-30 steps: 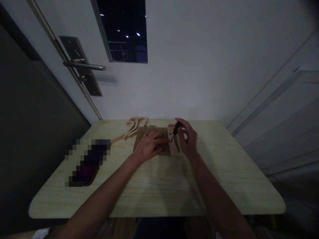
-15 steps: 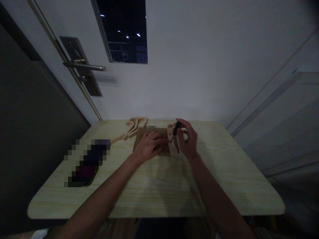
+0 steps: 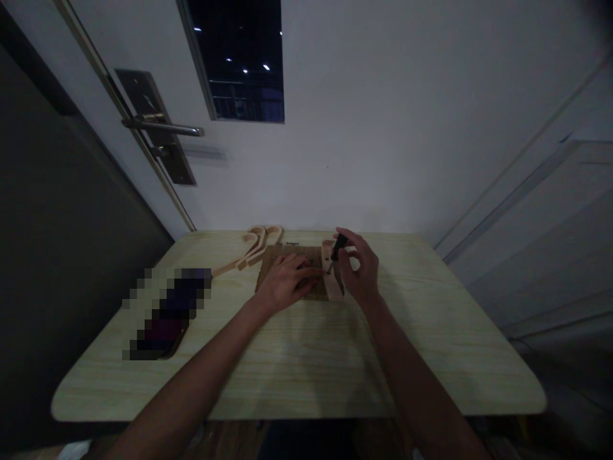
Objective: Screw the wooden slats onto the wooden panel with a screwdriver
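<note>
Main risk, as a judgement: the black-handled screwdriver (image 3: 340,246) stands at a slant over the light wooden piece (image 3: 334,289), so its tip could skid sideways if the push is off-line with the shaft. The left hand's (image 3: 283,282) index fingertip sits right beside that tip, so a skid could jab it. The wooden piece could also shift or twist if the left hand presses mostly on the brown slab (image 3: 313,252) and hardly on the wood. Dim light makes a poor seat easy to miss; whether the tip sits in a screw or just touches the wood is too small to tell. Positions: the right hand (image 3: 363,268) has its fingers closed around the screwdriver handle, thumb on the near side, shaft pointing down and left to the wood. The left fingers lie stretched over the slab, index reaching to the wood's left edge; cannot tell if they pinch anything. The wooden piece lies across the slab's right end, between the two hands, on the table (image 3: 297,383). Curved wooden pieces (image 3: 262,241) lie beyond the slab's left end, well apart from the right fingers. A pixelated dark object (image 3: 175,313) lies farther left.
</note>
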The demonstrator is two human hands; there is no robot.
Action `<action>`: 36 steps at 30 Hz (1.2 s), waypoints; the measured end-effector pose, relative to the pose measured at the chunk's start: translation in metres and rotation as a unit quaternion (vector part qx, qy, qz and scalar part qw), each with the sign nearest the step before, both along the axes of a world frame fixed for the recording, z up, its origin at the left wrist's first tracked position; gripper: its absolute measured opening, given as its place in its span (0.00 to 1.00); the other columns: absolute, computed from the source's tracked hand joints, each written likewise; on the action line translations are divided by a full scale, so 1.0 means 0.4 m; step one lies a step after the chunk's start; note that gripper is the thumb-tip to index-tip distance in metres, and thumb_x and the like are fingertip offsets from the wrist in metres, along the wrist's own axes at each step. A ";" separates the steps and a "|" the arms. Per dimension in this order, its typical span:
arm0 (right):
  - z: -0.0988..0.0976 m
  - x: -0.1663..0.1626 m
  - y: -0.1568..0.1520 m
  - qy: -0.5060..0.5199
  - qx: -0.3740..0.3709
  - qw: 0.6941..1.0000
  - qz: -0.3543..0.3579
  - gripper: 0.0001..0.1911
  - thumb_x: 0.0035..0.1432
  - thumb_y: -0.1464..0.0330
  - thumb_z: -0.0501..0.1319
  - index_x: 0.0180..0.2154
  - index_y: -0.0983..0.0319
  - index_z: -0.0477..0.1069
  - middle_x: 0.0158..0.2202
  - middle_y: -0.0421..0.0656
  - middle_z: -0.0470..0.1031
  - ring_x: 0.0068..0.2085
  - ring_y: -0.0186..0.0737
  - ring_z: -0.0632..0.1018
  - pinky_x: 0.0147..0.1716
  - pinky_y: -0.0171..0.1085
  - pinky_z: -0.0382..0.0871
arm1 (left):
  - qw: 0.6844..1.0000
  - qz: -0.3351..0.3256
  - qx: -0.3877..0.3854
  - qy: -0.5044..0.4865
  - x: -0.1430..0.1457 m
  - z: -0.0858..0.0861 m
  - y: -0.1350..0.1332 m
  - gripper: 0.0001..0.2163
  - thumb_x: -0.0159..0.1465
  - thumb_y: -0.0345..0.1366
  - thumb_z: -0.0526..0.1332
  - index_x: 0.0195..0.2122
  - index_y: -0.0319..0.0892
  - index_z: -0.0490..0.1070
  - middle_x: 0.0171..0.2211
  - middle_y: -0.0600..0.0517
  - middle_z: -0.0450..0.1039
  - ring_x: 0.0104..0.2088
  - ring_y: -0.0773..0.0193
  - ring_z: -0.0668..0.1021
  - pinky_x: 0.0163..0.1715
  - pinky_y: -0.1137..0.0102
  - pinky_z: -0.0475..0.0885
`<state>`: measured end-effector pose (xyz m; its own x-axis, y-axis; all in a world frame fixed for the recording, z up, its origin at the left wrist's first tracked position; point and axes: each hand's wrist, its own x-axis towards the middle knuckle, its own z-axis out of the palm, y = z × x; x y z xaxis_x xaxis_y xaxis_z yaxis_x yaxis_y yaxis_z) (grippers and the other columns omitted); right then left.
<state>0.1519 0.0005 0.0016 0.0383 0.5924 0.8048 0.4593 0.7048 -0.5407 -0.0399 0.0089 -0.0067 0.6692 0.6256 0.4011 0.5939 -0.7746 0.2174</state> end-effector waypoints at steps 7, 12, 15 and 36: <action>-0.001 -0.005 0.007 0.031 0.009 0.998 -0.045 0.15 0.58 0.67 0.62 0.48 0.55 0.69 0.35 0.39 0.69 0.27 0.29 0.70 0.21 0.29 0.70 | 1.000 0.000 0.002 0.001 -0.001 -0.001 0.002 0.13 0.66 0.37 0.58 0.50 0.51 0.74 0.41 0.50 0.72 0.42 0.57 0.72 0.42 0.62 0.65; -0.001 0.001 0.004 0.004 0.001 1.000 -0.016 0.17 0.61 0.66 0.58 0.52 0.53 0.67 0.43 0.42 0.72 0.32 0.32 0.73 0.24 0.31 0.71 | 1.000 -0.002 0.005 -0.001 -0.003 -0.005 0.005 0.13 0.66 0.38 0.58 0.50 0.51 0.74 0.41 0.50 0.72 0.43 0.57 0.72 0.42 0.62 0.65; -0.002 0.001 0.004 0.011 -0.001 1.000 0.007 0.17 0.63 0.68 0.54 0.54 0.54 0.65 0.46 0.44 0.74 0.37 0.35 0.76 0.30 0.34 0.74 | 1.000 -0.001 0.005 -0.002 -0.003 -0.007 0.006 0.13 0.66 0.38 0.58 0.50 0.51 0.74 0.41 0.50 0.72 0.43 0.57 0.72 0.42 0.62 0.65; -0.008 -0.001 0.018 -0.004 0.008 1.000 -0.021 0.21 0.59 0.67 0.60 0.54 0.55 0.64 0.38 0.41 0.74 0.31 0.35 0.72 0.29 0.37 0.67 | 1.000 -0.004 0.013 -0.002 -0.003 -0.007 0.005 0.13 0.65 0.36 0.59 0.50 0.51 0.74 0.40 0.50 0.72 0.43 0.57 0.72 0.42 0.62 0.65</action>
<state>0.1517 0.0078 -0.0016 0.0561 0.5775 0.8144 0.4936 0.6930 -0.5255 -0.0412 0.0110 -0.0095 0.6721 0.6101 0.4197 0.5873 -0.7844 0.1996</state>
